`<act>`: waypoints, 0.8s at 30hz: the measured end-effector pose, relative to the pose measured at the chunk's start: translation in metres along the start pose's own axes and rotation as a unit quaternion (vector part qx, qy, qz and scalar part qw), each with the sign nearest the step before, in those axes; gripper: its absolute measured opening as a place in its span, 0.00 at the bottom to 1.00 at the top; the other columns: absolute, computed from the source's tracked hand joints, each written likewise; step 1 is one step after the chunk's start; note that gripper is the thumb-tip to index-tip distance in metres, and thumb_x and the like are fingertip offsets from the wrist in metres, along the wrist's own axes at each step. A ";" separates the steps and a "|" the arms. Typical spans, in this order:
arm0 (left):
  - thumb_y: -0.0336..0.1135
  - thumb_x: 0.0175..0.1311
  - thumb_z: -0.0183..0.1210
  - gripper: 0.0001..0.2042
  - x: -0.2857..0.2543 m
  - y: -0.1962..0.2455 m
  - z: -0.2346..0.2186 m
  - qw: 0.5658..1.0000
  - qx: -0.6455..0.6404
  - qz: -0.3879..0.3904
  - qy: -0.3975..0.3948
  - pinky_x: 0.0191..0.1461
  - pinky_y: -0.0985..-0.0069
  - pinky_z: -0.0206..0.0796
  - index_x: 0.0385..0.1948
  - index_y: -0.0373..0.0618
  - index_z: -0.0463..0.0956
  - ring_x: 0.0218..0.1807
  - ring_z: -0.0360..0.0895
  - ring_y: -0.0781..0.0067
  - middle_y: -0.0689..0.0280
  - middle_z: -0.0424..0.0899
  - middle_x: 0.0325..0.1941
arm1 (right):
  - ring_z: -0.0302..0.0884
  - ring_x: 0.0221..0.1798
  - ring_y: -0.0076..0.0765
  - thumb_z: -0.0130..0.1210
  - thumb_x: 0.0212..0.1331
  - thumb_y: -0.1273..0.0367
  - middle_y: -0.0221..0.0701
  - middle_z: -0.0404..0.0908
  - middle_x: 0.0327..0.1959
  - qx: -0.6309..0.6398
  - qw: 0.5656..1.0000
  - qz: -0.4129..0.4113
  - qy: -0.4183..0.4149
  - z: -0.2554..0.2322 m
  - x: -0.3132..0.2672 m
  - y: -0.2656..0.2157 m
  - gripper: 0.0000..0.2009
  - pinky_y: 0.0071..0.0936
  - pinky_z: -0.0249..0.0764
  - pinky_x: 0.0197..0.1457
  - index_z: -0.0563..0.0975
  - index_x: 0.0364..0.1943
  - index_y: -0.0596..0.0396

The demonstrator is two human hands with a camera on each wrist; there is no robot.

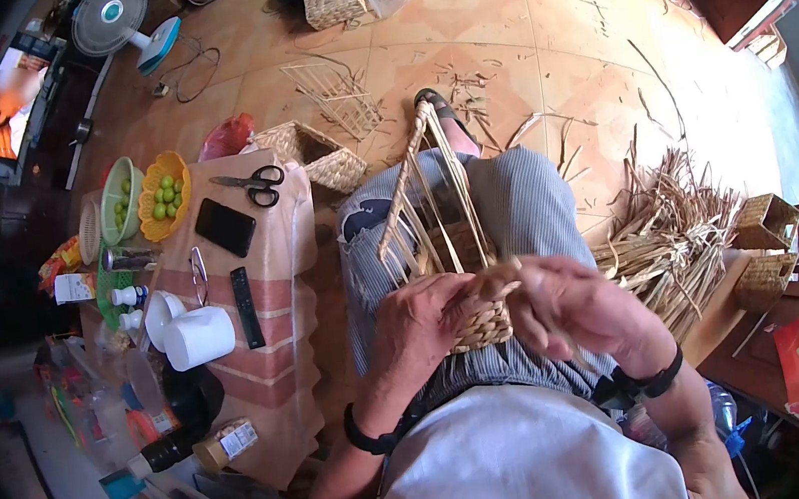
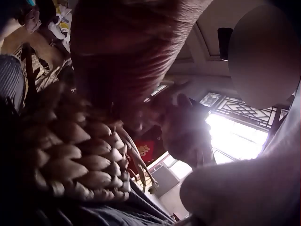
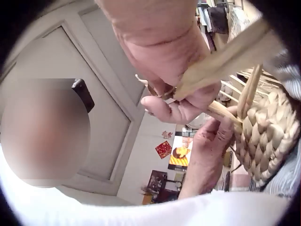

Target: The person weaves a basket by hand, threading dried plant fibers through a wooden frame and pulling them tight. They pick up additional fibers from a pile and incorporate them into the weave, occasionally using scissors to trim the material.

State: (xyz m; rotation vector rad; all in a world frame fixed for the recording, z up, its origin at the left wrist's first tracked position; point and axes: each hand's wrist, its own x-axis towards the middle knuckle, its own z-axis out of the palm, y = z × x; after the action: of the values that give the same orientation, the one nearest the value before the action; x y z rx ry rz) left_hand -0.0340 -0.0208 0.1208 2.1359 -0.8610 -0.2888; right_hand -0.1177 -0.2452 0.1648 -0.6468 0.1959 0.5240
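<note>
A partly woven basket (image 1: 482, 327) of dried plant strips rests in the person's lap, its thin frame bars (image 1: 407, 210) standing up in front. The left hand (image 1: 421, 319) pinches the basket's edge; its fingertips are right at the weave in the right wrist view. Close beside it, the right hand (image 1: 574, 307) grips a long flat dried strip (image 3: 225, 61) with its fingers curled round it. The strip runs past the palm toward the basket's rim. In the left wrist view, thick plaited rows (image 2: 77, 162) cover the basket's side.
At left, a cloth-covered table (image 1: 279, 366) holds scissors (image 1: 260, 185), a phone (image 1: 226, 227), white cups and bowls of green fruit. A heap of dried strips (image 1: 665, 235) lies at right. A finished basket (image 1: 336, 169) and a bare frame (image 1: 339, 99) stand ahead on the floor.
</note>
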 end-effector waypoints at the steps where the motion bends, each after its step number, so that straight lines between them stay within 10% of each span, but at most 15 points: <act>1: 0.41 0.68 0.72 0.12 -0.001 0.002 0.001 0.999 0.044 -0.008 0.007 0.45 0.62 0.81 0.44 0.46 0.87 0.40 0.90 0.54 0.60 0.91 0.37 | 0.74 0.19 0.28 0.44 0.87 0.55 0.34 0.80 0.26 -0.028 0.997 -0.067 -0.019 -0.002 -0.003 -0.012 0.21 0.19 0.71 0.22 0.74 0.54 0.64; 6: 0.41 0.67 0.72 0.12 0.000 0.007 0.003 0.998 0.033 -0.056 0.016 0.41 0.60 0.79 0.41 0.41 0.86 0.39 0.89 0.50 0.56 0.90 0.37 | 0.78 0.22 0.28 0.44 0.86 0.60 0.33 0.77 0.26 0.028 0.941 -0.336 -0.008 -0.038 -0.026 -0.035 0.17 0.27 0.75 0.23 0.75 0.49 0.63; 10: 0.40 0.68 0.71 0.11 0.002 0.007 0.007 0.998 0.053 -0.037 0.020 0.40 0.58 0.78 0.41 0.43 0.85 0.37 0.88 0.49 0.56 0.89 0.34 | 0.75 0.35 0.15 0.73 0.68 0.68 0.23 0.83 0.36 -0.432 0.880 -0.125 0.157 -0.043 0.000 -0.007 0.20 0.21 0.72 0.36 0.79 0.59 0.56; 14: 0.40 0.68 0.70 0.13 0.000 -0.003 0.014 0.997 0.067 0.005 0.036 0.40 0.56 0.78 0.46 0.44 0.83 0.36 0.87 0.48 0.56 0.87 0.31 | 0.72 0.35 0.11 0.70 0.72 0.65 0.19 0.81 0.37 -0.345 0.894 -0.255 0.126 -0.022 0.050 0.031 0.15 0.17 0.71 0.38 0.81 0.54 0.56; 20: 0.45 0.65 0.72 0.36 -0.004 0.017 0.014 0.986 0.167 0.010 -0.007 0.47 0.55 0.77 0.71 0.39 0.69 0.40 0.87 0.49 0.53 0.86 0.37 | 0.79 0.38 0.16 0.63 0.78 0.67 0.21 0.84 0.36 -0.195 0.951 -0.172 0.169 -0.039 0.071 -0.009 0.08 0.23 0.78 0.41 0.81 0.47 0.57; 24: 0.53 0.58 0.76 0.49 -0.005 0.030 0.023 0.965 0.258 -0.024 -0.051 0.54 0.57 0.75 0.76 0.32 0.62 0.47 0.83 0.49 0.49 0.84 0.47 | 0.80 0.31 0.23 0.62 0.76 0.68 0.29 0.82 0.30 -0.436 0.867 -0.200 0.138 -0.022 0.083 -0.016 0.09 0.31 0.76 0.35 0.80 0.45 0.61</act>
State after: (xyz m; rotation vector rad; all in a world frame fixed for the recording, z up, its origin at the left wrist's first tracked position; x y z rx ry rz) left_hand -0.0626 -0.0450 0.1276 2.6442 -1.0292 -0.2151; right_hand -0.0385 -0.2362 0.1280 -1.6154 0.0773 0.0813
